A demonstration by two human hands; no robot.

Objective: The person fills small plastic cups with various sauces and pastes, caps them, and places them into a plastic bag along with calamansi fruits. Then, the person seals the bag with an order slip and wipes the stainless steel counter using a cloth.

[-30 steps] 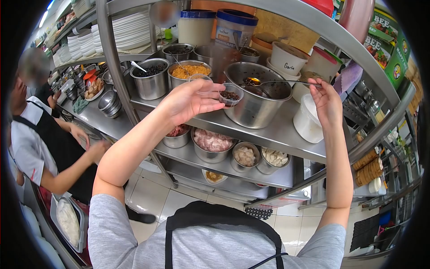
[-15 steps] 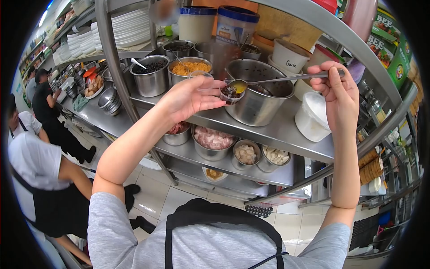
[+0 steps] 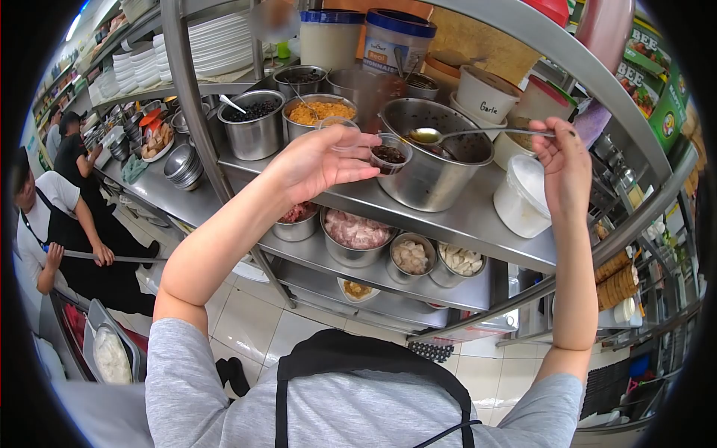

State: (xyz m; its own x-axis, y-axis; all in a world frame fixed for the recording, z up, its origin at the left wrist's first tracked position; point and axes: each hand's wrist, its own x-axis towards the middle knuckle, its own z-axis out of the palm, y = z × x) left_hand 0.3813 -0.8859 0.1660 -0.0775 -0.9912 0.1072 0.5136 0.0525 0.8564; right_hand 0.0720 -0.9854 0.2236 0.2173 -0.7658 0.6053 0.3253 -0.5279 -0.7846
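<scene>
My left hand (image 3: 325,160) holds a small clear cup (image 3: 391,154) with dark contents between thumb and fingers, beside the rim of a large steel pot (image 3: 433,175). Another clear cup (image 3: 338,133) shows behind that hand's fingers. My right hand (image 3: 562,160) is closed on the handle of a metal spoon (image 3: 493,131). The spoon's bowl is over the pot's left part, just right of the small cup, with some yellowish-brown liquid in it. Dark bits cling to the pot's inner wall.
Steel pots of black (image 3: 258,112) and orange food (image 3: 314,112) stand left of the big pot. A white tub (image 3: 523,198) is at its right. Meat bowls (image 3: 357,228) sit on the shelf below. A person in a black apron (image 3: 97,254) holds a long rod at left.
The spoon went from above the pot to the small cup, then back over the pot's left part. The right hand moved with it. Co-workers at left changed position.
</scene>
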